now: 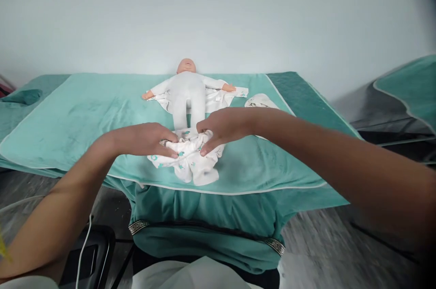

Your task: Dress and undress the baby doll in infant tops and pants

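Note:
White footed baby pants (pixel 185 162) with a small green print lie bunched near the table's front edge, their feet toward me. My left hand (pixel 151 139) pinches the gathered waist from the left side. From the right, my right hand (pixel 223 128) is closed on the same waist, its thumb and fingers pressing the fabric. Just beyond the pants, a baby doll (pixel 187 89) lies on its back, with its white cloth legs pointing at my hands. Beneath the doll a white baby top (pixel 218 98) is spread out, one sleeve showing past the doll's hand at the right.
A green cloth (pixel 85 116) with white edging covers the table. Right of the doll sits a small crumpled white garment (pixel 260 100), partly hidden by my right forearm. A white wall (pixel 218 26) stands behind. A black chair-like object (pixel 88 252) and white cable are below left.

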Available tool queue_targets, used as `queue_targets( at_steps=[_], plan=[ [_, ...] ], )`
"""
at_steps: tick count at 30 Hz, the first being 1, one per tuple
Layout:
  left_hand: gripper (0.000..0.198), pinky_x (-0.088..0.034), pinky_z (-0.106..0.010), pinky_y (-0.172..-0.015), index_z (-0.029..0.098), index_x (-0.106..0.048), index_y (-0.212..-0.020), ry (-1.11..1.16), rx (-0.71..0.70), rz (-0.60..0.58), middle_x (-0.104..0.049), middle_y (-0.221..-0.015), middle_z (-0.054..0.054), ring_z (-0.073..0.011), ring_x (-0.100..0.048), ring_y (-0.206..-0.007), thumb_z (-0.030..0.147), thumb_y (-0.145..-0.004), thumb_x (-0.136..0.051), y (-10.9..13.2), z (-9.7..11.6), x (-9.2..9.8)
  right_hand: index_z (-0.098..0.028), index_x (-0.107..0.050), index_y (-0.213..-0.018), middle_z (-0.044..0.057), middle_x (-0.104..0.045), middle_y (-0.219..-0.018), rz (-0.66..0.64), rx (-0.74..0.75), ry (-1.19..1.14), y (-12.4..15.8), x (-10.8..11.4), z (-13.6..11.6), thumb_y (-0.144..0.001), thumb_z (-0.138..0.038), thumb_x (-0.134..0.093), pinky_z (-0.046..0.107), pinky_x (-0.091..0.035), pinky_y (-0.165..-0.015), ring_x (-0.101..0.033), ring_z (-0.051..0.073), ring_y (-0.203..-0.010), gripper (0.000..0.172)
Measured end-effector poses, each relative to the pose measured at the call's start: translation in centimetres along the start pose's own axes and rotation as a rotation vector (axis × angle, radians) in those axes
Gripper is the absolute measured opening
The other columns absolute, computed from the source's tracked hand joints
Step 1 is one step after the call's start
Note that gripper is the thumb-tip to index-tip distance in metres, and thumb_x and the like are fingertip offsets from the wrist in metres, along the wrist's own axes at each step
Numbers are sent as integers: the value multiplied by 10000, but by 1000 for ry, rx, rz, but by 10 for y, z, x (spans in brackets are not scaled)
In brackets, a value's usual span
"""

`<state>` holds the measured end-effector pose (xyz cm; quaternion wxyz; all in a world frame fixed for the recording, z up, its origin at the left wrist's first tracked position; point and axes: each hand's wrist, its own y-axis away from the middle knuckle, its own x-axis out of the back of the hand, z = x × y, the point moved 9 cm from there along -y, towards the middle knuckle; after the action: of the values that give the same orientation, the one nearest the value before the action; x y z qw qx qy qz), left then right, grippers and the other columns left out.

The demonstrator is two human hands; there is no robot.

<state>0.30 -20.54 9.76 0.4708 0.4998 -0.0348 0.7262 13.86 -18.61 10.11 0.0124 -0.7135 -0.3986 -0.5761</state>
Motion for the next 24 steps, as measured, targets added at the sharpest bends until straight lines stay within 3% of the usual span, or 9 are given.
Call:
queue_targets(
  at_steps=[4, 7, 11, 13, 16, 18, 20, 22, 24],
  plan=[
    [332, -360, -308, -606, 239, -603, -753, -30, 21, 300, -553, -687, -12, -188, -509, -624, 543, -886, -601, 3, 8, 41, -223, -570, -668, 10, -542, -664, 111, 58, 47, 5, 35, -10, -792, -575, -777, 334, -293, -641, -506, 187, -658, 427],
    [282, -409, -297, -622, 239, -589, -814, 107, -2, 500, -586, -766, -5, -190, -566, -691, 485, -785, -725, 11, 16, 70, -216, -570, -653, 1, -519, -668, 250, 137, -76, 17, 65, -20, -759, -518, -830, 325, -328, -649, -537, 190, -721, 413],
    [337, -504, -330, -710, 228, -626, -858, 281, -43, 560, -619, -824, -9, -224, -655, -833, 494, -733, -791, 23, 25, 91, -191, -644, -740, -3, -550, -779, 539, 207, -238, 44, 107, -30, -735, -502, -854, 304, -432, -732, -612, 207, -898, 376],
    [352, -527, -365, -784, 211, -630, -805, 244, -21, 608, -595, -799, -11, -251, -665, -912, 506, -724, -804, 30, 25, 103, -171, -682, -779, 2, -576, -864, 656, 227, -264, 52, 125, -24, -768, -561, -810, 338, -480, -827, -636, 235, -1003, 410],
    [408, -495, -468, -974, 178, -567, -687, 6, 15, 836, -541, -791, -17, -297, -637, -1075, 518, -750, -783, 46, 21, 128, -155, -738, -874, 21, -609, -1039, 777, 211, -333, 48, 147, 11, -885, -664, -617, 450, -493, -972, -637, 286, -1156, 523],
    [433, -423, -540, -1073, 166, -526, -674, -171, 76, 1001, -530, -847, -30, -336, -583, -1209, 521, -793, -744, 56, 13, 141, -176, -757, -942, 23, -622, -1106, 771, 163, -389, 35, 153, 39, -934, -710, -492, 506, -500, -1004, -646, 296, -1185, 596],
    [408, -405, -544, -1099, 174, -515, -713, -232, 166, 1121, -543, -894, -45, -365, -542, -1283, 507, -821, -726, 63, -2, 147, -201, -757, -946, 21, -651, -1082, 691, 132, -447, 20, 148, 51, -908, -725, -556, 525, -532, -985, -669, 302, -1145, 562],
    [362, -448, -489, -1073, 191, -529, -787, -167, 232, 1208, -575, -903, -50, -356, -563, -1261, 492, -841, -723, 67, -20, 148, -208, -743, -908, 31, -680, -1012, 592, 167, -533, 6, 135, 40, -835, -690, -713, 507, -567, -946, -684, 302, -1091, 489],
    [320, -494, -443, -1016, 201, -550, -912, -21, 219, 1288, -613, -915, -44, -310, -614, -1166, 489, -890, -687, 68, -34, 146, -208, -718, -887, 46, -696, -965, 518, 281, -661, -6, 121, 9, -793, -662, -784, 466, -585, -921, -686, 284, -1065, 468]
  ],
)
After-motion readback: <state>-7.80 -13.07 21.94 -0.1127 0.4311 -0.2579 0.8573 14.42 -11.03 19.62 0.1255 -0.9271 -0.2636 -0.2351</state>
